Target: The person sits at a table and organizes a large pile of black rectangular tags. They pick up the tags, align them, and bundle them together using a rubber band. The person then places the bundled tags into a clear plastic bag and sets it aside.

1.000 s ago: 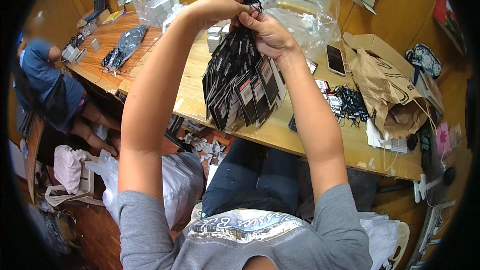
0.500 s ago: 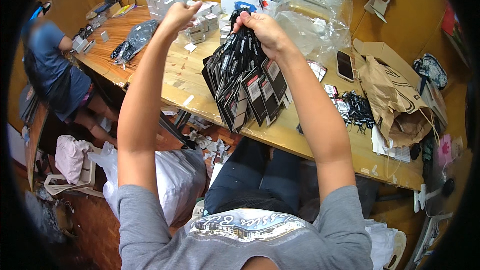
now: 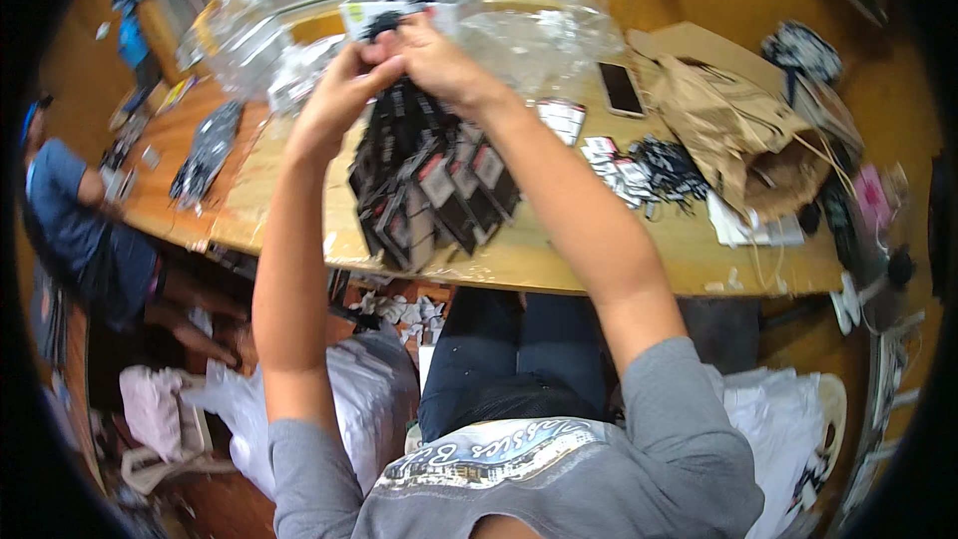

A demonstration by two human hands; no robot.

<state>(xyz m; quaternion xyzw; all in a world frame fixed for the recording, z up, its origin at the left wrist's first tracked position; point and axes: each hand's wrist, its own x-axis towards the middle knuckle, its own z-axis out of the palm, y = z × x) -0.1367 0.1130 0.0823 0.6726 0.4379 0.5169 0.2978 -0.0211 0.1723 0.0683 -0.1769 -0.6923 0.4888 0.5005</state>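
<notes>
While both arms reach up, the left hand (image 3: 344, 90) and right hand (image 3: 429, 55) pinch, seemingly, the top of a bunch of black tags (image 3: 429, 185) hanging above the bench (image 3: 559, 260), left of the phone (image 3: 621, 90).

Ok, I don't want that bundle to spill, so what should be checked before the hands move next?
1. Left hand on top of the bundle of black packaged tags: ok.
2. Right hand gripping the same top: ok.
3. Packets hanging together, none seen falling: ok.
4. Whether a tie or band secures the top: cannot tell, hands cover it.
5. Wooden table below to catch drops: ok.
6. Black smartphone apart from the bundle: ok.
</notes>
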